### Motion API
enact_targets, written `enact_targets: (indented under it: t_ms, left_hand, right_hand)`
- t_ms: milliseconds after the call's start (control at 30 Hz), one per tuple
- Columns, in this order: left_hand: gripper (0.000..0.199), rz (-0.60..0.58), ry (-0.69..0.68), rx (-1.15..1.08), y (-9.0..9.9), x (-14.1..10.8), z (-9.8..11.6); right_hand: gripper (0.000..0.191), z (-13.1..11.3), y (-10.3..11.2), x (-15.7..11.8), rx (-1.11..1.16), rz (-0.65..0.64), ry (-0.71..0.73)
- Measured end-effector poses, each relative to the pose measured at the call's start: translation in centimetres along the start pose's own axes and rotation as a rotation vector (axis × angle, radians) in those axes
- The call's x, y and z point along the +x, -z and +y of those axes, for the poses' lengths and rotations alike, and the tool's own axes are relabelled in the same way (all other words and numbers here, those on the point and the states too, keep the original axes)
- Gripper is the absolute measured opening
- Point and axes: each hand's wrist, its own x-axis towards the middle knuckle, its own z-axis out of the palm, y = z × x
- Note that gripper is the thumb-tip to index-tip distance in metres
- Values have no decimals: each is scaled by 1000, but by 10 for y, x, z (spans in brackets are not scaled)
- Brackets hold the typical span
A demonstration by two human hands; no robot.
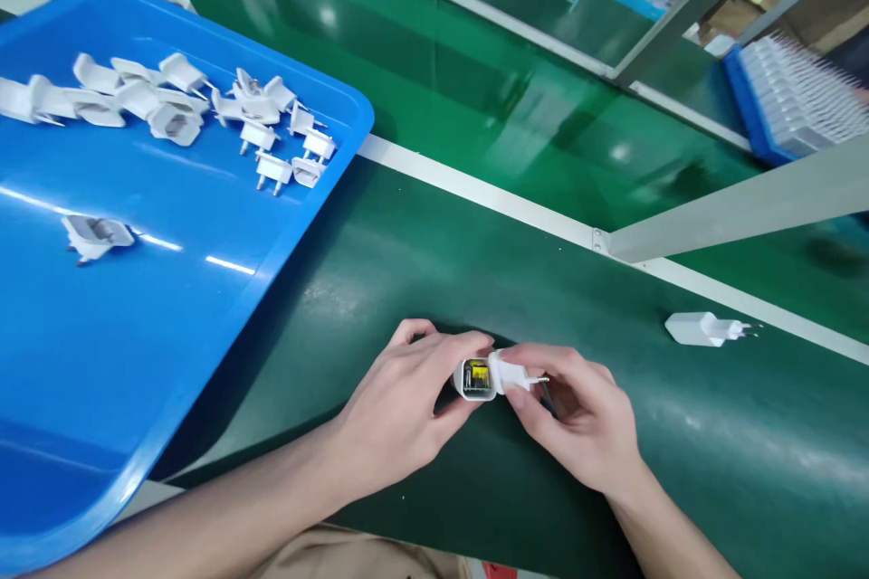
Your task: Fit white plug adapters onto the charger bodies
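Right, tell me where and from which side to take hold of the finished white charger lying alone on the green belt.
Grip the white plastic charger by its blocky body, the left part in the picture, coming down from above with fingers across its two long sides. It lies flat on the green conveyor belt with its two metal pins pointing right, so that end is thin and poor to pinch. Nothing crowds it; the right hand is nearest.

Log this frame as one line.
left hand: holds open white plastic charger body | right hand: holds white plug cap against it | blue plastic tray: loose caps | green belt: one assembled charger
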Motion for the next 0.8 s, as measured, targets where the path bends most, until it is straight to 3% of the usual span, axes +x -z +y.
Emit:
enact_targets:
  t_ms: [133, 333, 567, 800]
  left_hand:
    - [45, -10, -11, -17, -1, 0, 1]
    - [46, -60, -4, -1, -1, 0, 3]
    - [41, -79, 28, -2, -2, -1, 3]
    - [37, -112, 35, 13, -3, 1, 3]
  right_hand:
    - [27, -5, 7, 0, -49, -67, -37]
    - [20, -7, 3, 3, -286, -68, 182]
    - [28, -7, -2, 3, -177, -79, 126]
    - [34, -11, -4, -1, -247, -102, 99]
